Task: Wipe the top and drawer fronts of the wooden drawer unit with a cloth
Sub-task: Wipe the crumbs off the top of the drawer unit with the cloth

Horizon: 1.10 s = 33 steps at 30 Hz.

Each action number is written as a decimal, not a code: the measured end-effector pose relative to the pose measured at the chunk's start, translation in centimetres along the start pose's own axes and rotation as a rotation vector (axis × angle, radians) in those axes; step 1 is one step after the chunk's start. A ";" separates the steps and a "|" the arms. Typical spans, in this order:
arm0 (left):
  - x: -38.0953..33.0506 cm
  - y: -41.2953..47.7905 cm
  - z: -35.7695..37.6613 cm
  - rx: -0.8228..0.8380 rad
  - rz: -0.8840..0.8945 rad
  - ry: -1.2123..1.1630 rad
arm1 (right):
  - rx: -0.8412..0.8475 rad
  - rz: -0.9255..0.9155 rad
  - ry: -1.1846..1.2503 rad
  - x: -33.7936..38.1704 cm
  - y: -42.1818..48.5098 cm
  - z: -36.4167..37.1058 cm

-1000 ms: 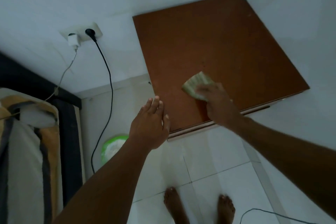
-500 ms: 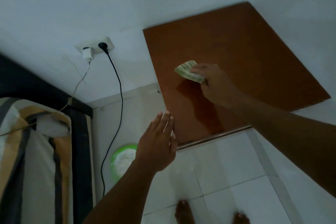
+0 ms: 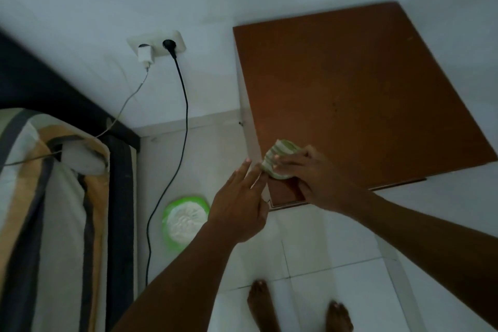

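The wooden drawer unit (image 3: pixel 355 94) stands in the room's corner, and I see its reddish-brown top from above. Its drawer fronts are hidden below the front edge. My right hand (image 3: pixel 315 178) presses a bunched green-and-white striped cloth (image 3: pixel 280 156) onto the top at its near left corner. My left hand (image 3: pixel 239 205) is flat with fingers apart beside that corner, its fingertips close to the cloth and holding nothing.
A wall socket (image 3: pixel 156 45) holds a white charger and a black plug, whose cables hang down to the floor. A green round lid-like object (image 3: pixel 184 220) lies on the white tiles. A bed with a striped cover (image 3: pixel 45 218) fills the left. My bare feet (image 3: pixel 299 307) stand below.
My right hand has dragged the cloth from the middle left of the top back to the near left corner. My left hand has stayed by that corner, now almost touching the cloth.
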<state>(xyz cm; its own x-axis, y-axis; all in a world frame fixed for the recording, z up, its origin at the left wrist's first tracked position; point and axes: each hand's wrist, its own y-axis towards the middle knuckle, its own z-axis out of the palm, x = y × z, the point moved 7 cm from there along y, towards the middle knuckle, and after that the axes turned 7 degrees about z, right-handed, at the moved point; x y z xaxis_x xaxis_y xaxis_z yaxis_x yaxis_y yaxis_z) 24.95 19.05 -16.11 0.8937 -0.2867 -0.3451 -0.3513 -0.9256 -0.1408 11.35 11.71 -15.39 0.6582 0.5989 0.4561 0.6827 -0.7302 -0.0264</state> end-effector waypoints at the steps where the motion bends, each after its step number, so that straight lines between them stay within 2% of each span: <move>1: -0.2 0.0 -0.1 0.000 -0.006 -0.004 | 0.028 -0.009 -0.004 0.3 -1.2 0.1; 4: -0.6 0.2 -0.2 -0.012 -0.021 -0.029 | 0.085 -0.062 -0.072 1.2 -3.4 -0.7; 9: 0.0 0.2 0.4 -0.014 -0.009 -0.042 | -0.112 0.063 0.040 0.2 2.0 -4.9; 12: 0.3 0.1 0.5 0.006 -0.001 -0.038 | -0.069 0.102 -0.038 0.4 4.2 -1.8; 16: 0.6 0.2 0.4 0.050 0.002 0.006 | -0.095 0.067 0.027 1.4 -2.0 0.9; 20: 0.2 0.3 0.3 0.039 -0.012 0.031 | -0.005 0.084 0.123 1.2 -8.3 0.2; 23: -0.3 0.5 0.4 0.016 -0.027 0.057 | -0.142 0.210 0.145 -1.6 -7.5 -3.8; 25: -0.7 0.5 0.8 0.007 -0.041 0.073 | -0.272 0.308 0.092 -4.4 -5.6 -6.1; 26: -0.9 0.5 0.9 0.003 -0.055 0.080 | -0.281 0.354 0.047 -5.5 -4.8 -6.4; 29: -1.4 0.7 1.1 -0.010 -0.095 0.111 | -0.221 0.388 -0.060 -6.8 -5.6 -3.9; 33: -2.2 0.7 1.0 -0.013 -0.108 0.191 | -0.182 0.353 0.025 -5.2 -10.7 -1.5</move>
<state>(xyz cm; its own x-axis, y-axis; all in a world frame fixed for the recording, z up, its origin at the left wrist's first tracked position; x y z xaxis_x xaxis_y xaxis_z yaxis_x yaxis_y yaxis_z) 22.49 19.31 -16.32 0.9630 -0.2265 -0.1462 -0.2484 -0.9562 -0.1547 0.15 15.91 -16.13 0.8329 0.2938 0.4691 0.3470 -0.9374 -0.0289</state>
